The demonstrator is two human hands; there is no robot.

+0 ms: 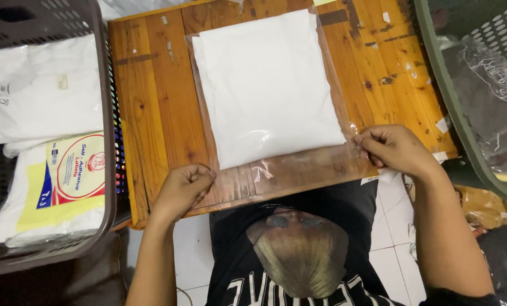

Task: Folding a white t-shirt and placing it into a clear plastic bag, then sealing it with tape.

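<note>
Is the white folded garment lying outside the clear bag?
No, the white folded garment lies inside the clear plastic bag, whose open end both hands pinch: left hand, right hand.

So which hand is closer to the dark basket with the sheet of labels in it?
The left hand. It pinches the clear bag's near left corner, close to the dark basket; the right hand pinches the far right corner.

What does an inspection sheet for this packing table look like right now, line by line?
Surface: wooden table, scuffed, with tape scraps.
Job's things: folded white garment inside clear plastic bag, flat on the table.
Clutter: dark basket of bagged white garments with a label pack; green basket on the opposite side.
Grippers: left hand and right hand pinch the bag's near edge.
Cables: nothing seen.
Surroundings: white tiled floor.
</note>
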